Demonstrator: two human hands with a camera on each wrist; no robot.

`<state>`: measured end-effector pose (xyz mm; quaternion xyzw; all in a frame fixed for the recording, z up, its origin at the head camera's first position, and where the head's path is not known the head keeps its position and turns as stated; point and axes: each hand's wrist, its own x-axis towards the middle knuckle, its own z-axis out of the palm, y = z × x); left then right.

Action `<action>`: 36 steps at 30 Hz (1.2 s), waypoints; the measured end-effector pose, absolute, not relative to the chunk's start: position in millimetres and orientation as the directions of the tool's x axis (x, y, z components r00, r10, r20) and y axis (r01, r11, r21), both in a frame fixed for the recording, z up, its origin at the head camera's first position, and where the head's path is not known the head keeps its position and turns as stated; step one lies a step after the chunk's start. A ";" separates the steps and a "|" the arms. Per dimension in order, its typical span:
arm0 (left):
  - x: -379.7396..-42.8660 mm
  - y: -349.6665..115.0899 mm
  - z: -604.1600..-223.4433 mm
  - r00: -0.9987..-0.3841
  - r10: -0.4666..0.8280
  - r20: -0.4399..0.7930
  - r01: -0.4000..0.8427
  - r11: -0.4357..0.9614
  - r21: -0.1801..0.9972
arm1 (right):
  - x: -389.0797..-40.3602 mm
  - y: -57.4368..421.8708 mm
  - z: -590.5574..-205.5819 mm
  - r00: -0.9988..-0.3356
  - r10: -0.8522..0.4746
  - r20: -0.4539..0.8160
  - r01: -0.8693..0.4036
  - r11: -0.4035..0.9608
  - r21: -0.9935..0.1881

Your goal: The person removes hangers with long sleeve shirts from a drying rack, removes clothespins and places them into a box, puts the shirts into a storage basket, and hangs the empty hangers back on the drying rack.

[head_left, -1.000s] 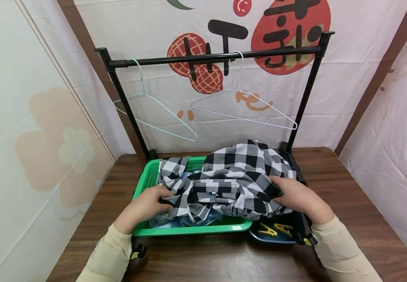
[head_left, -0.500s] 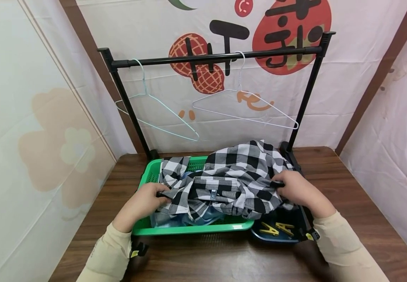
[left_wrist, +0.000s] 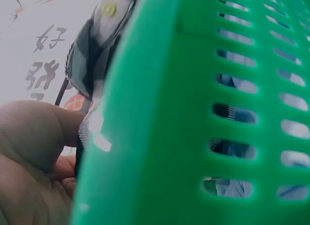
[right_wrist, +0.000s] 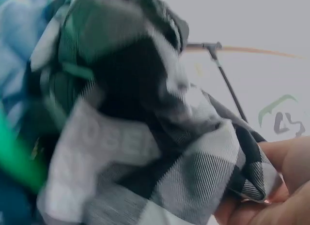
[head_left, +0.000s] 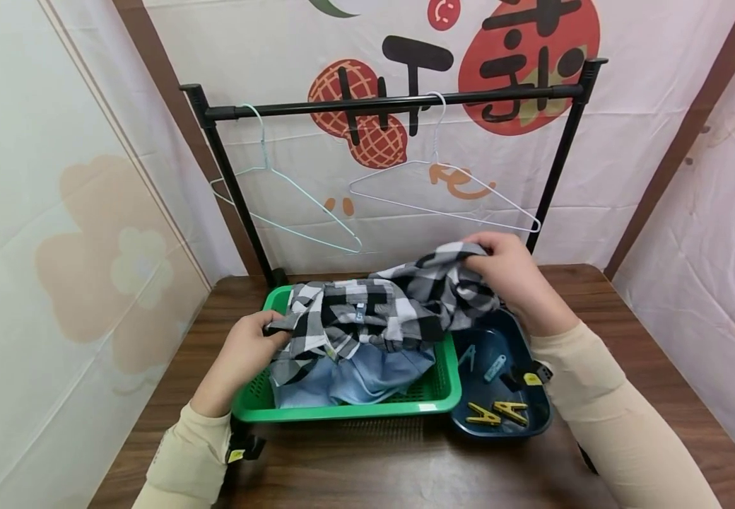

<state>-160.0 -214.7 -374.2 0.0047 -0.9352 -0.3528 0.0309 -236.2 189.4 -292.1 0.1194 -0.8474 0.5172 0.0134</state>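
A black, grey and white checked shirt (head_left: 380, 311) lies bunched over the green basket (head_left: 348, 412), its right part lifted. My left hand (head_left: 240, 360) pinches a corner of the shirt at the basket's left side. In the left wrist view the basket wall (left_wrist: 145, 118) hides much of the shirt, though a yellow-green button (left_wrist: 109, 10) shows on it. My right hand (head_left: 514, 279) grips the lifted part, above the basket's right end. The right wrist view shows thumb and fingers (right_wrist: 286, 172) closed on the checked cloth (right_wrist: 198, 162). Light blue clothing (head_left: 355, 375) lies underneath in the basket.
A black rack (head_left: 367, 104) stands behind, bearing a light green hanger (head_left: 297, 194) and a white hanger (head_left: 444, 212). Right of the basket, a dark blue tray (head_left: 501, 430) holds yellow clothespins (head_left: 483, 414) and blue clothespins (head_left: 495, 368). All stand on a wooden table (head_left: 367, 474).
My right hand has moved up and back, lifting the shirt's right part and uncovering the blue tray and light blue clothing. My left hand has shifted slightly left with its corner.
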 end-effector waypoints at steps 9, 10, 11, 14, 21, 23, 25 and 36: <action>-145.4 -205.7 -354.7 -0.986 -0.124 0.107 -0.005 0.675 0.738 | -210.7 103.2 -261.2 -0.929 -0.306 0.208 -0.269 0.175 -0.947; -142.8 -204.2 -351.9 -0.984 -0.130 0.119 0.001 0.670 0.742 | -206.9 94.3 -261.8 -0.919 -0.338 0.205 -0.268 0.153 -0.951; -140.4 -202.9 -349.6 -0.982 -0.137 0.126 0.002 0.668 0.744 | -203.2 86.0 -263.1 -0.909 -0.367 0.195 -0.261 0.137 -0.956; -134.2 -198.5 -342.6 -0.972 -0.154 0.176 0.024 0.681 0.732 | -196.3 65.7 -274.1 -0.877 -0.455 0.155 -0.234 0.122 -0.965; -132.0 -192.0 -339.5 -0.968 -0.004 0.252 0.176 0.706 0.686 | -211.4 46.0 -323.5 -0.833 -0.549 -0.061 -0.100 0.260 -0.960; -134.3 -189.3 -343.8 -0.970 0.086 0.226 0.220 0.701 0.679 | -219.9 44.8 -337.5 -0.820 -0.558 -0.130 -0.091 0.351 -0.932; -135.7 -186.4 -348.7 -0.969 0.168 0.180 0.246 0.702 0.668 | -225.7 43.9 -348.8 -0.788 -0.584 -0.197 -0.109 0.447 -0.888; -162.1 -168.9 -353.6 -0.830 0.478 -0.289 0.319 0.830 0.457 | -224.3 32.2 -367.3 -0.401 -0.805 -0.437 -0.642 0.588 -0.492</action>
